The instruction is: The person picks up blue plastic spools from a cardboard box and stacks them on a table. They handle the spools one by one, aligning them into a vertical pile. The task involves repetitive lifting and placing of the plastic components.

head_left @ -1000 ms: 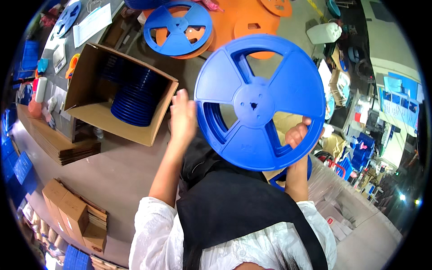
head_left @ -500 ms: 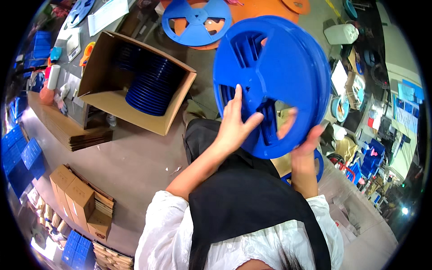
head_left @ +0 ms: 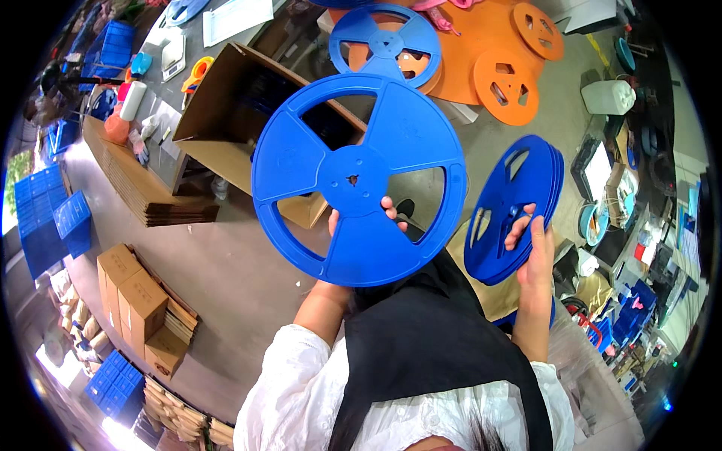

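Note:
My left hand (head_left: 389, 212) holds up a large blue plastic reel (head_left: 414, 135) from behind. Its fingertips show through the reel's lower openings, and the palm is hidden by the disc. A small stack of similar blue reels (head_left: 496, 244) is in my right hand (head_left: 535, 255), tilted nearly edge-on, with the fingers hooked through an opening and the thumb along the rim. Between the two sets there is a gap. Behind the left reel stands an open cardboard box (head_left: 233, 83); the reels inside it are mostly hidden.
Orange reels (head_left: 505, 86) and a lighter blue reel (head_left: 387, 45) lie at the far side. A flat cardboard stack (head_left: 150, 184) leans at the left, with brown cartons (head_left: 131, 301) on the floor below it. A white jug (head_left: 608, 98) stands far right.
The stack of reels has been split. My left hand has moved one reel leftward in front of the box, while my right hand keeps the others at the right. The view has shifted.

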A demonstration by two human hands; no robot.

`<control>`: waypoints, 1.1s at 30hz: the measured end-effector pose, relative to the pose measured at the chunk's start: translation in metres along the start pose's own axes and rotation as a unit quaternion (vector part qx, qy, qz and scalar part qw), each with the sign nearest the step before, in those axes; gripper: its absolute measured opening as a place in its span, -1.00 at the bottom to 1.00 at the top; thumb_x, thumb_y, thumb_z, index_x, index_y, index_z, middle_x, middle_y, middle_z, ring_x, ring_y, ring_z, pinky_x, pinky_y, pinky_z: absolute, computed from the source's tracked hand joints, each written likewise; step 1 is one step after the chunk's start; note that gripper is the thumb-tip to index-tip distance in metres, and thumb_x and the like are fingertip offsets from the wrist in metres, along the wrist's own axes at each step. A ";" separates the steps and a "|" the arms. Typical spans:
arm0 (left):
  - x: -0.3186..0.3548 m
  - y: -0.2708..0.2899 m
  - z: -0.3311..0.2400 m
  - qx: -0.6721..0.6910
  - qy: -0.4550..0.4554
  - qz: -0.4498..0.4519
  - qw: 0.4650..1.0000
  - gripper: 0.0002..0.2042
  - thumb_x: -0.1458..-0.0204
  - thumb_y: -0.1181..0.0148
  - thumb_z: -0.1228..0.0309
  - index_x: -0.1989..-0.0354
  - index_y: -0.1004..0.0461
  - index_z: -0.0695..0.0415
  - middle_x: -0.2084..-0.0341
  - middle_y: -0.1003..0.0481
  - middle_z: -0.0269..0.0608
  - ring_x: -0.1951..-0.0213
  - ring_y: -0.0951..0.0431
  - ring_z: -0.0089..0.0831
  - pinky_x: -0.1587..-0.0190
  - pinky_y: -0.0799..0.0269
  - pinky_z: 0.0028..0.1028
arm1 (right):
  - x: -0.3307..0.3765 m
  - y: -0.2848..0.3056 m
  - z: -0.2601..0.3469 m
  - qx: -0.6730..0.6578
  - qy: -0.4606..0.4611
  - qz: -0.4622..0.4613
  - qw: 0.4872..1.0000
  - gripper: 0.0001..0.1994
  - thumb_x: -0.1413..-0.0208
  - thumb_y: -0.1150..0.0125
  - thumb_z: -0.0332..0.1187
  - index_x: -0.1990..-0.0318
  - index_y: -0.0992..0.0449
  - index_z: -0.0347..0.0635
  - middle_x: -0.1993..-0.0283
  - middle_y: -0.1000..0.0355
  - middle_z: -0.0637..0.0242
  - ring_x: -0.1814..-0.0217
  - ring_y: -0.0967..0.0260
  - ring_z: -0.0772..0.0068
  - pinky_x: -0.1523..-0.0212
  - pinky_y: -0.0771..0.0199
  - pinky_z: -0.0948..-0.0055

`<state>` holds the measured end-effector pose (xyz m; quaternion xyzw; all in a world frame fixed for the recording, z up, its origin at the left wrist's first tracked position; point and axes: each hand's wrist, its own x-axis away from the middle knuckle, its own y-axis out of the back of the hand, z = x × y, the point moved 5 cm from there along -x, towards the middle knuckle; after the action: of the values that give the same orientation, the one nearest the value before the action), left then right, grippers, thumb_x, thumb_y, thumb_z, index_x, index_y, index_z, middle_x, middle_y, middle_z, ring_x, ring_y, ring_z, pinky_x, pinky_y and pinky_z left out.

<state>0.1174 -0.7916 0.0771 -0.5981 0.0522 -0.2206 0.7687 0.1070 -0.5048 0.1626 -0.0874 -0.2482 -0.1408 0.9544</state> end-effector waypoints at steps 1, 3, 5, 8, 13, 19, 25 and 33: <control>-0.001 -0.001 0.002 0.003 0.001 -0.011 1.000 -0.33 -0.07 -0.06 -0.11 -0.15 -0.23 0.23 0.06 -0.36 -0.09 -0.04 -0.40 -0.16 -0.21 -0.28 -0.03 | 0.000 0.005 -0.001 0.001 -0.012 -0.016 1.000 -0.60 -0.26 -0.02 -0.05 -0.02 -0.29 -0.19 0.39 -0.40 0.30 0.47 -0.41 0.50 0.47 -0.43 0.55; -0.001 0.000 0.002 -0.001 0.008 -0.027 1.000 -0.32 -0.06 -0.07 -0.12 -0.15 -0.24 0.23 0.06 -0.36 -0.08 -0.03 -0.40 -0.17 -0.21 -0.29 -0.04 | 0.002 0.014 -0.003 -0.007 -0.036 -0.031 0.999 -0.58 -0.26 -0.01 -0.02 -0.02 -0.34 -0.21 0.30 -0.44 0.28 0.34 -0.45 0.49 0.35 -0.49 0.50; -0.004 0.000 0.003 -0.010 0.024 -0.033 0.999 -0.32 -0.05 -0.07 -0.13 -0.14 -0.24 0.22 0.06 -0.36 -0.08 -0.02 -0.40 -0.18 -0.20 -0.30 -0.05 | 0.002 0.024 -0.008 0.014 -0.059 -0.054 0.997 -0.56 -0.27 0.04 -0.01 -0.05 -0.37 -0.21 0.28 -0.44 0.31 0.30 -0.43 0.51 0.31 -0.48 0.53; -0.008 -0.002 0.005 -0.001 0.013 -0.043 0.999 -0.31 -0.05 -0.07 -0.13 -0.16 -0.22 0.22 0.06 -0.35 -0.09 -0.02 -0.39 -0.19 -0.20 -0.31 -0.06 | 0.004 0.032 -0.011 0.022 -0.067 -0.075 0.995 -0.52 -0.30 0.12 0.01 -0.10 -0.39 -0.22 0.27 -0.43 0.35 0.27 -0.42 0.52 0.25 -0.47 0.52; -0.005 -0.013 -0.006 -0.085 -0.036 -0.034 0.995 -0.31 -0.02 -0.13 -0.09 -0.16 -0.19 0.19 0.06 -0.33 -0.15 -0.01 -0.39 -0.24 -0.22 -0.27 -0.11 | 0.008 0.048 -0.015 -0.141 -0.037 -0.067 0.987 -0.46 -0.31 0.20 0.06 -0.16 -0.31 -0.24 0.31 -0.40 0.37 0.32 -0.35 0.48 0.28 -0.40 0.47; 0.013 -0.014 -0.041 -0.110 -0.091 0.015 0.990 -0.28 0.07 -0.26 -0.09 -0.11 -0.20 0.19 0.13 -0.37 -0.15 -0.02 -0.40 -0.23 -0.23 -0.26 -0.13 | 0.011 0.085 -0.015 -0.320 0.053 0.063 0.944 -0.51 -0.29 0.12 -0.04 -0.10 -0.30 -0.35 0.43 -0.32 0.33 0.49 -0.19 0.46 0.47 -0.25 0.45; 0.028 -0.009 -0.074 -0.140 -0.111 0.061 0.982 -0.30 0.11 -0.34 -0.08 -0.07 -0.22 0.12 0.07 -0.39 -0.11 -0.09 -0.37 -0.03 -0.21 -0.31 -0.14 | 0.008 0.078 -0.008 -0.453 0.065 0.166 0.874 -0.63 -0.29 0.12 -0.24 -0.06 -0.29 -0.39 0.45 -0.31 0.27 0.54 -0.21 0.47 0.50 -0.26 0.48; 0.040 -0.006 -0.083 -0.136 -0.164 0.050 0.976 -0.28 0.09 -0.34 -0.05 -0.11 -0.19 0.15 0.06 -0.38 -0.10 -0.10 -0.37 -0.05 -0.24 -0.29 -0.14 | 0.002 0.062 -0.006 -0.525 0.043 0.199 0.826 -0.65 -0.30 0.16 -0.31 -0.07 -0.30 -0.42 0.44 -0.31 0.28 0.52 -0.24 0.48 0.49 -0.29 0.51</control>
<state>0.1234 -0.8828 0.0666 -0.7220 -0.0155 -0.0717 0.6880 0.1305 -0.4478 0.1524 -0.6167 -0.0726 -0.0602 0.7815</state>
